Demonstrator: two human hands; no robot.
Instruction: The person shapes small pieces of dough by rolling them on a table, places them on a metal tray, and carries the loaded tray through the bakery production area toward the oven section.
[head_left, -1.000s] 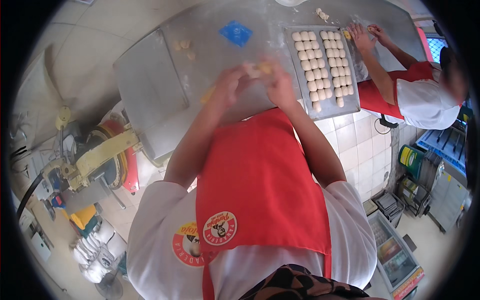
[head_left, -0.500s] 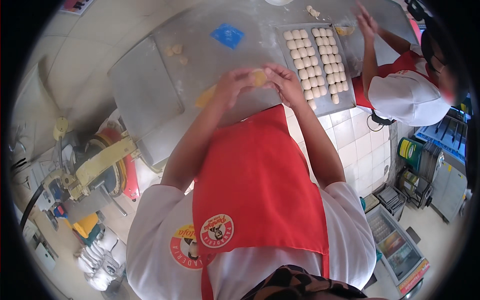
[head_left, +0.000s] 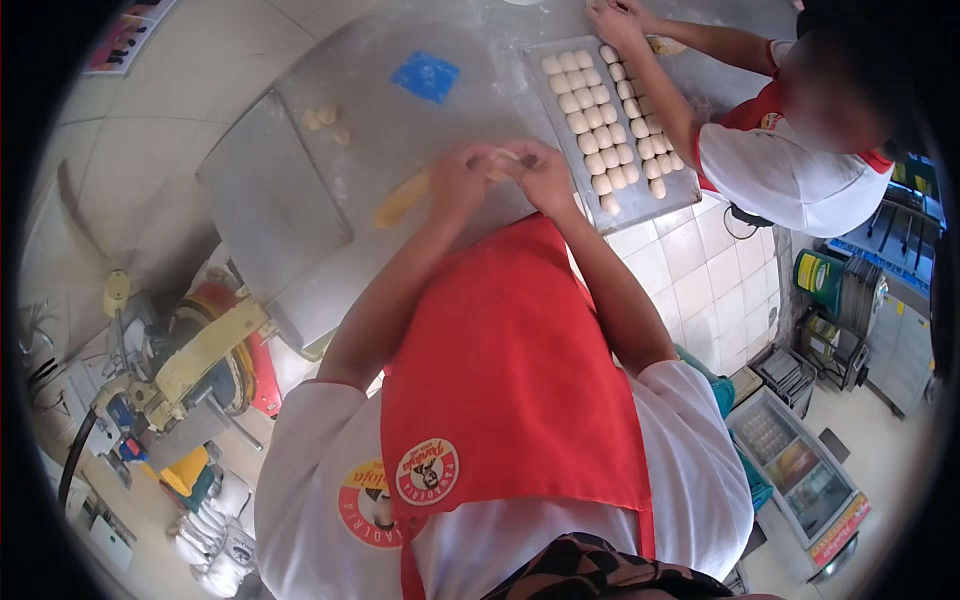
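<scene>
Over the near part of the metal worktable (head_left: 360, 90), both my hands are close together with fingers closed. My left hand (head_left: 463, 182) and my right hand (head_left: 541, 176) grip a pale yellow piece of dough (head_left: 497, 170) between them; the fingers cover most of it. Just left of my left hand, a longer strip of yellow dough (head_left: 402, 201) lies on the table. To the right of my right hand is a metal tray (head_left: 645, 207) with rows of round dough balls (head_left: 592, 118).
A blue plastic sheet (head_left: 425, 76) and a few loose dough balls (head_left: 326, 122) lie farther out. A flat metal tray (head_left: 270, 190) is at the left, above a cream-coloured machine (head_left: 200, 345). At the right, a co-worker (head_left: 790, 170) reaches across the dough-ball tray.
My hands have drawn closer together around the dough. The co-worker has leaned in, and their hands have moved left over the tray's far end. The view has shifted slightly.
</scene>
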